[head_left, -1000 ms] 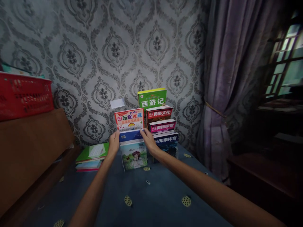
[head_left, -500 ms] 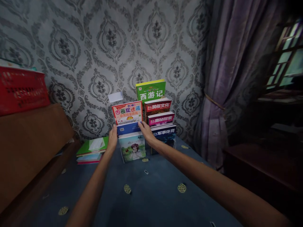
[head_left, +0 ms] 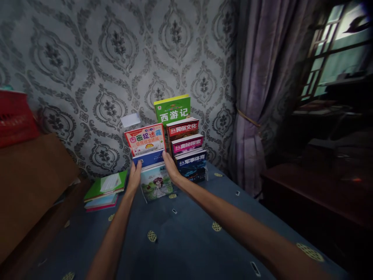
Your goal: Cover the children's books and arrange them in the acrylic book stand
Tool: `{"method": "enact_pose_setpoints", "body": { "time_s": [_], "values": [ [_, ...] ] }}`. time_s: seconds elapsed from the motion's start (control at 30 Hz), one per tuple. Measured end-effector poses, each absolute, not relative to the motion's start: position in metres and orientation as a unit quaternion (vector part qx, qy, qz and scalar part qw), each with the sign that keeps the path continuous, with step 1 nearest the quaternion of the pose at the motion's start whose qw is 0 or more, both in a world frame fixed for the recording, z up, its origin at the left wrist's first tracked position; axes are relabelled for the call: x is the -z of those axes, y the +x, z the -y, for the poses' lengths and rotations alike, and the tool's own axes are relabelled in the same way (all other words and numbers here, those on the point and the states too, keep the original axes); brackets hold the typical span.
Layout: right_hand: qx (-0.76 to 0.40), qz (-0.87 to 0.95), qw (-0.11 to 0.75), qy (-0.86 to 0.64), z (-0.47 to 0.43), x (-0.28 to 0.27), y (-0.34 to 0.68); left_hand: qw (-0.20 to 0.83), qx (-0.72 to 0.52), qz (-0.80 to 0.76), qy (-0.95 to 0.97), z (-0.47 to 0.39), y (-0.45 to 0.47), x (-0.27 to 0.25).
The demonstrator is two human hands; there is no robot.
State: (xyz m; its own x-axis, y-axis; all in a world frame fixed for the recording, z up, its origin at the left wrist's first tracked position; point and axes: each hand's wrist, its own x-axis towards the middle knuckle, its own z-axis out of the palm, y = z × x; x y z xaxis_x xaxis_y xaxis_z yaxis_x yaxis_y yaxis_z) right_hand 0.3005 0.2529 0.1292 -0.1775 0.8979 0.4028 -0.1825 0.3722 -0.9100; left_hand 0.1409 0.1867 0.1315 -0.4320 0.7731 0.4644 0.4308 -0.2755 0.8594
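L hand (head_left: 134, 175) & R hand (head_left: 171, 167), part-closed, pinch blue bk (head_left: 151, 158) by opp. sides, behind pale-green bk (head_left: 157, 186).

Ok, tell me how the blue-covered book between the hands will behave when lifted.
The blue-covered book would probably be fairly stiff: its visible part looks flat between the left hand and right hand. It may rub the pale-green, girl-pictured book standing close in front. Rolling seems unlikely, given its flat shape.

Slim bare forearms (head_left: 227, 218); left hand (head_left: 134, 177), right hand (head_left: 171, 169) bare.
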Motion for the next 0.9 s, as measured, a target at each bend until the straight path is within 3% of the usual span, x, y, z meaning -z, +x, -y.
{"method": "enact_pose_setpoints", "body": {
  "time_s": [0.4,0.57,0.73,0.9],
  "values": [
    [-0.393,0.601,0.618,-0.321,-0.222,-0.089,0.318,0.111,-0.645,-0.535,0.535,-0.187,0.145,-0.134],
    [-0.403,0.631,0.585,-0.312,-0.213,-0.073,0.327,0.078,-0.637,-0.562,0.521,-0.179,0.146,-0.132],
    [-0.396,0.629,0.584,-0.326,-0.215,-0.054,0.35,-0.076,-0.651,-0.568,0.498,-0.148,0.159,-0.122],
    [-0.437,0.62,0.555,-0.341,-0.219,-0.026,0.373,-0.195,-0.552,-0.565,0.581,-0.094,0.189,-0.077]
  ]
}}
